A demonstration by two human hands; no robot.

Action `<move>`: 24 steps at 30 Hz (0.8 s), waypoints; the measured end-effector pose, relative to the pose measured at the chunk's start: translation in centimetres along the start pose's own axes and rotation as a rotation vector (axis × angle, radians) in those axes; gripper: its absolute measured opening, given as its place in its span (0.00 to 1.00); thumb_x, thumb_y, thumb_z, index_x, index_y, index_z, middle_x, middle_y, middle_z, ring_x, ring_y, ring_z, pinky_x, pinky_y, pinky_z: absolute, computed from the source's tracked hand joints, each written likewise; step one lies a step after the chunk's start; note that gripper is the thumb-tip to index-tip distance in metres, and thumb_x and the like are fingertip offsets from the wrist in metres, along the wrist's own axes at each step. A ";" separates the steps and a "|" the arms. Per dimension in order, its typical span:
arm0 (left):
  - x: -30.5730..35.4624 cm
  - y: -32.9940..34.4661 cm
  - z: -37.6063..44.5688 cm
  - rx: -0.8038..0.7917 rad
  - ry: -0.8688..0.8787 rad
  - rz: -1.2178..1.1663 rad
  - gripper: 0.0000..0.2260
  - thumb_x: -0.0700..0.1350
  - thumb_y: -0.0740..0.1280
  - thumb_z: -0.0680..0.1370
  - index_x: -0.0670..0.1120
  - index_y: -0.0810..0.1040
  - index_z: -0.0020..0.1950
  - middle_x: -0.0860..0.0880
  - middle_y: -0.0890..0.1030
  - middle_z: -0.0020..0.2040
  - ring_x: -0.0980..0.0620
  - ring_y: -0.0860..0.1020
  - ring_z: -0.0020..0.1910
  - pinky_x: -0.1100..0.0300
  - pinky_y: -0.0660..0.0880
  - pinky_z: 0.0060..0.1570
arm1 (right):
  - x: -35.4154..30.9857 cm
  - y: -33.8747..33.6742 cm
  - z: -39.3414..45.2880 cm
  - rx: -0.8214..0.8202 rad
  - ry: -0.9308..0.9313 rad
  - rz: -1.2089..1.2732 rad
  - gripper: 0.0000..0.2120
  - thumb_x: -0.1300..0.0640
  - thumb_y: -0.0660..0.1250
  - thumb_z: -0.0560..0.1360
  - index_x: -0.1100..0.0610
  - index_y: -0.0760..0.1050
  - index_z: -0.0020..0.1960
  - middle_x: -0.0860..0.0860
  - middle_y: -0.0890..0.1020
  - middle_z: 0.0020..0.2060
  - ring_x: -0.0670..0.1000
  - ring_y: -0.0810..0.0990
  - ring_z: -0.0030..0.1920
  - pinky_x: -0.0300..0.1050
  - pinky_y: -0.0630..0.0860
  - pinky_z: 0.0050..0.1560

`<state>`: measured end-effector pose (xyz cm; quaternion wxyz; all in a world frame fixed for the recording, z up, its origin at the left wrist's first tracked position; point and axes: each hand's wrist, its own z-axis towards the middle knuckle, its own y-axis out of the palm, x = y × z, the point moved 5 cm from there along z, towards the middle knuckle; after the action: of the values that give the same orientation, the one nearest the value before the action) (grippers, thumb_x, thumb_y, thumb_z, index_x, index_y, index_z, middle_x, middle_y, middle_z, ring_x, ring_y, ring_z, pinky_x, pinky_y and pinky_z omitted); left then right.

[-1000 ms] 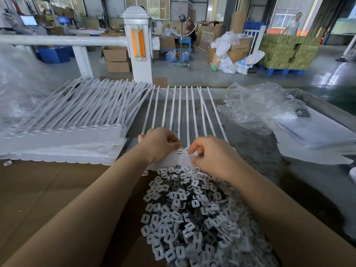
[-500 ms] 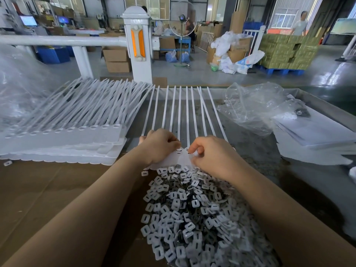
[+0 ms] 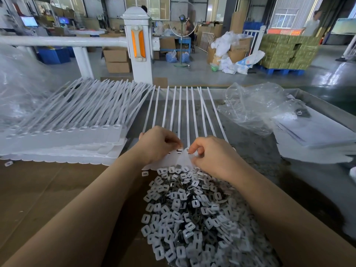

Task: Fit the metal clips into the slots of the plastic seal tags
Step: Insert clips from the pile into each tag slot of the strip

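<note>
Both our hands work at the strip of seal tags (image 3: 174,158); our left hand (image 3: 158,144) pinches its top edge; our right hand (image 3: 211,155) pinches beside it; clips (image 3: 192,212) lie heaped below

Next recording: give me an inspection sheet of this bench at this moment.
Surface: brown cardboard sheet over a grey bench top.
Job's things: strip of white seal tags under both hands, tails running away; heap of clips near the person; stacked tag strips at left.
Clutter: crumpled clear plastic bag; stack of flat bags at right; one stray clip.
Grips: left hand and right hand both curled, pinching at the tag strip.
Cables: nothing seen.
Surroundings: white post, cartons, standing fan, people far off.
</note>
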<state>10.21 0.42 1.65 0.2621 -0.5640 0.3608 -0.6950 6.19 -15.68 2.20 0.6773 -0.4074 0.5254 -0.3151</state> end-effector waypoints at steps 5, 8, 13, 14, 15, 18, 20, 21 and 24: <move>0.2 -0.6 -0.5 -0.027 0.231 0.030 0.09 0.41 0.70 0.78 0.54 0.86 0.51 0.55 0.80 0.44 0.60 0.77 0.41 0.65 0.73 0.48 | -0.1 0.0 0.0 -0.002 0.000 0.006 0.09 0.56 0.69 0.76 0.46 0.80 0.55 0.43 0.74 0.49 0.45 0.76 0.45 0.34 0.67 0.36; 0.0 -0.7 -0.6 -0.017 0.259 0.007 0.10 0.40 0.71 0.77 0.54 0.86 0.50 0.55 0.80 0.43 0.62 0.77 0.40 0.74 0.69 0.42 | -0.1 -0.1 0.0 -0.003 -0.002 0.007 0.10 0.56 0.69 0.76 0.46 0.80 0.55 0.43 0.75 0.49 0.45 0.76 0.44 0.34 0.67 0.36; 0.4 -0.8 -1.0 0.002 0.343 0.046 0.06 0.43 0.73 0.76 0.52 0.87 0.50 0.56 0.81 0.44 0.61 0.79 0.41 0.66 0.75 0.45 | -0.1 -0.1 -0.1 -0.002 -0.003 0.005 0.09 0.56 0.69 0.76 0.46 0.80 0.55 0.44 0.75 0.50 0.45 0.77 0.45 0.35 0.68 0.36; 0.5 -0.7 -1.0 0.018 0.349 0.063 0.06 0.44 0.73 0.75 0.53 0.87 0.49 0.56 0.82 0.43 0.60 0.79 0.40 0.63 0.76 0.45 | -0.1 -0.1 -0.1 0.002 -0.004 0.004 0.09 0.56 0.69 0.77 0.47 0.80 0.55 0.44 0.76 0.50 0.45 0.77 0.45 0.34 0.68 0.36; 0.6 -0.7 -1.0 0.038 0.344 0.078 0.05 0.45 0.74 0.75 0.53 0.87 0.48 0.56 0.82 0.43 0.60 0.78 0.40 0.60 0.77 0.45 | -0.1 -0.2 -0.1 0.005 -0.003 0.003 0.09 0.56 0.68 0.77 0.47 0.80 0.55 0.44 0.76 0.50 0.45 0.77 0.45 0.33 0.67 0.35; 0.6 -0.6 -0.8 0.076 0.299 0.112 0.04 0.46 0.73 0.76 0.53 0.87 0.48 0.55 0.82 0.44 0.59 0.78 0.40 0.57 0.78 0.46 | -0.2 -0.1 -0.1 0.007 -0.009 -0.001 0.10 0.57 0.67 0.77 0.48 0.81 0.56 0.43 0.75 0.48 0.45 0.76 0.45 0.32 0.66 0.35; 0.2 -0.6 -0.6 0.087 0.224 0.107 0.05 0.47 0.70 0.78 0.51 0.86 0.50 0.55 0.83 0.44 0.59 0.79 0.41 0.57 0.78 0.47 | -0.1 -0.1 -0.1 0.009 -0.012 -0.002 0.10 0.57 0.67 0.77 0.48 0.81 0.56 0.43 0.74 0.47 0.44 0.75 0.43 0.33 0.66 0.35; -0.1 -0.6 -0.5 0.092 0.168 0.063 0.05 0.47 0.69 0.78 0.50 0.86 0.49 0.55 0.83 0.43 0.60 0.79 0.40 0.58 0.78 0.45 | -0.1 -0.1 0.0 0.008 -0.012 -0.003 0.09 0.57 0.67 0.77 0.48 0.81 0.55 0.43 0.74 0.47 0.44 0.75 0.43 0.33 0.66 0.35; -0.7 -0.7 -0.4 0.095 0.036 -0.183 0.07 0.49 0.70 0.78 0.50 0.85 0.44 0.53 0.84 0.37 0.61 0.77 0.32 0.62 0.73 0.37 | 0.0 0.0 0.1 0.005 -0.008 -0.003 0.09 0.56 0.68 0.76 0.47 0.80 0.55 0.44 0.77 0.50 0.45 0.77 0.44 0.36 0.69 0.37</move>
<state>10.00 1.46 1.72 0.2175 -0.5689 0.2789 -0.7425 6.24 -15.63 2.24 0.6800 -0.4077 0.5213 -0.3157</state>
